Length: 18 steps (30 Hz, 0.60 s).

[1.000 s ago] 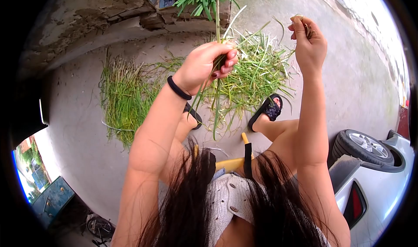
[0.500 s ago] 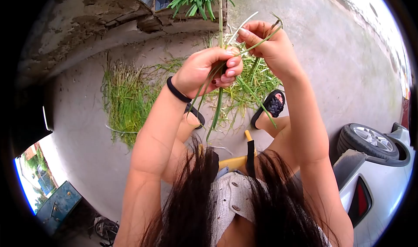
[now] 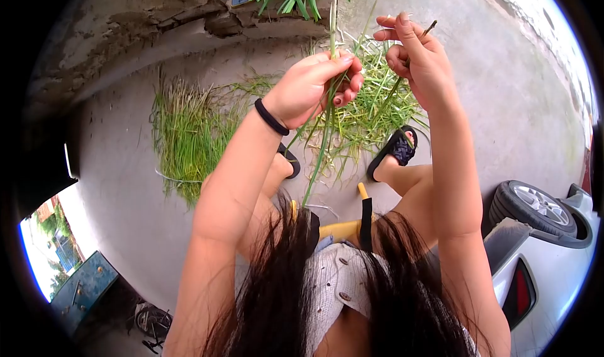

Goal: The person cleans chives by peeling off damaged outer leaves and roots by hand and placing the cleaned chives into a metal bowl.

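Green stalk (image 3: 333,33) in the left hand (image 3: 319,83), dark-tipped strand (image 3: 430,28) in the right hand (image 3: 416,55).
The left fingers curl closed around the stalk, its pale end rising beyond them and its blades trailing back toward the body; the right fingers are half curled, the lower ones bent around the strand, which sticks out past them (thumb and forefinger lie close, their exact contact too small to tell). Loose green cuttings (image 3: 358,121) spread on the ground beneath both sets of fingers, and an orderly bundle (image 3: 189,137) lies left of the left fingers.
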{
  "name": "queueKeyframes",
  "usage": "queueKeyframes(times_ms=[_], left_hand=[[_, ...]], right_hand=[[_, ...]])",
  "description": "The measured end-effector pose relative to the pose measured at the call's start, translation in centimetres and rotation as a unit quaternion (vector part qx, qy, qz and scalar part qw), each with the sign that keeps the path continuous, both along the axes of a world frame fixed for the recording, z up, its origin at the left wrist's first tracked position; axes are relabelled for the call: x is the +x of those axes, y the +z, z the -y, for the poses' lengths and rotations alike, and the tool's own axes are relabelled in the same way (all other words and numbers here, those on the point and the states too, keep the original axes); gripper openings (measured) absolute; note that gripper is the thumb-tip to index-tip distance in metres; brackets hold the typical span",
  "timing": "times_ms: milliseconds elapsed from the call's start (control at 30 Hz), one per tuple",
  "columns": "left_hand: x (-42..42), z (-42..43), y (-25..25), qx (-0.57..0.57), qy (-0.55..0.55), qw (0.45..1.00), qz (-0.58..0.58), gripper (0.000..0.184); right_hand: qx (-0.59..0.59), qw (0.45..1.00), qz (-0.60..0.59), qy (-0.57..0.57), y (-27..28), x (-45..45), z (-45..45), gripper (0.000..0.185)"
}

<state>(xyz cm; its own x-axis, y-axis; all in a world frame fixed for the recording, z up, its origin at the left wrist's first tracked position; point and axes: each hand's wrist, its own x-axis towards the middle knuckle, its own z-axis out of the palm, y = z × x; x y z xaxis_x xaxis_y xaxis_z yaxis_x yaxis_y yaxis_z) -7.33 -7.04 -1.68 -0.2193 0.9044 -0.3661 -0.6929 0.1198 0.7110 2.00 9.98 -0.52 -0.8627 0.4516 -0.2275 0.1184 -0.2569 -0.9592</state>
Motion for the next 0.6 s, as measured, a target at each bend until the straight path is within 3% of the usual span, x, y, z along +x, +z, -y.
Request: queueKeyframes(times_ms=[167,367,400,500,600], left_hand=[[0.5,-0.4,-1.1,-0.019,-0.009,0.995,-0.096,0.023],[1.6,-1.0,-2.0,-0.024,-0.05,0.976,-0.212,0.016],[1.6,-1.0,-1.9,-0.002,-0.046,0.986,-0.158,0.017],[1.5,-0.9,-2.1,0.06,-0.009,0.998,0.03,0.026],[1.5,-1.0,-1.6,0.085,0.046,0.99,0.103,0.03]], right_hand=[[0.098,0.995,0.009,-0.02,0.2,0.2,1.4,0.025],[0.208,0.976,0.05,0.042,-0.4,0.1,2.9,0.025],[0.236,0.968,0.062,0.06,-0.8,0.0,2.7,0.025],[0.155,0.986,0.053,0.044,-0.7,0.0,2.3,0.022],[0.04,0.999,-0.002,0.032,0.1,0.1,2.5,0.02]])
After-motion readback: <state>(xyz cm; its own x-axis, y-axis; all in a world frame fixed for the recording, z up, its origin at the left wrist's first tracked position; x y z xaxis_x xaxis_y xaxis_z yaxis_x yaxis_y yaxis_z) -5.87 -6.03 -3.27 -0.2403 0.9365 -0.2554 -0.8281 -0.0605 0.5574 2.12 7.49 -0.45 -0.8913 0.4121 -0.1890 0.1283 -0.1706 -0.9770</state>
